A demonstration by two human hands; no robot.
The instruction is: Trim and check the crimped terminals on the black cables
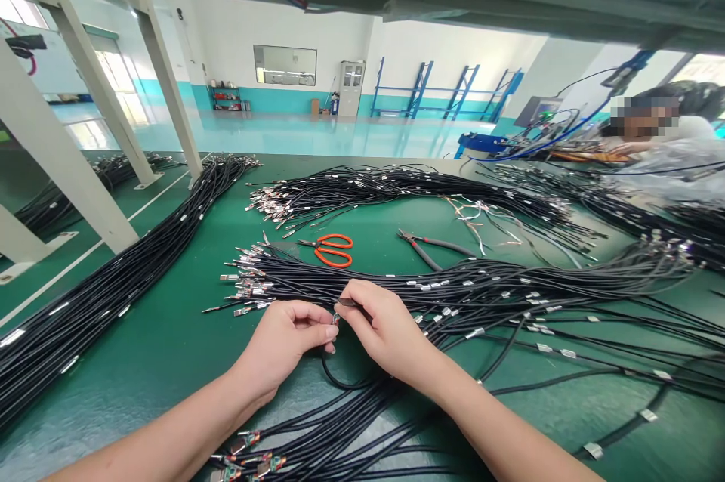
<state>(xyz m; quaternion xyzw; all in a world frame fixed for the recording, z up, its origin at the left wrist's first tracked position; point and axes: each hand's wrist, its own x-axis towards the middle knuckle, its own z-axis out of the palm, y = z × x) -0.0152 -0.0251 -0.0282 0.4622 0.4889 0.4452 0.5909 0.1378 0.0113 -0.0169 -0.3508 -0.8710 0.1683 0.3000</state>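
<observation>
My left hand (297,331) pinches the end of a black cable (340,382) between thumb and fingers. The cable curves down and away beneath my hands. My right hand (390,327) is closed around a thin, dark, pointed tool (347,302), mostly hidden by the fingers, with its tip close to the small connector (336,318) on the cable end. Just beyond my hands lies a bundle of black cables (351,276) with metal connectors at the left. Nearer to me, more cables end in green circuit-board connectors (272,465), partly under my left forearm.
Orange-handled scissors (333,249) and cutting pliers (430,246) lie beyond the near bundle. Another cable bundle (396,183) sits farther back, and a long one (141,263) runs along the left by white frame legs (170,81). A person (651,123) sits at the far right.
</observation>
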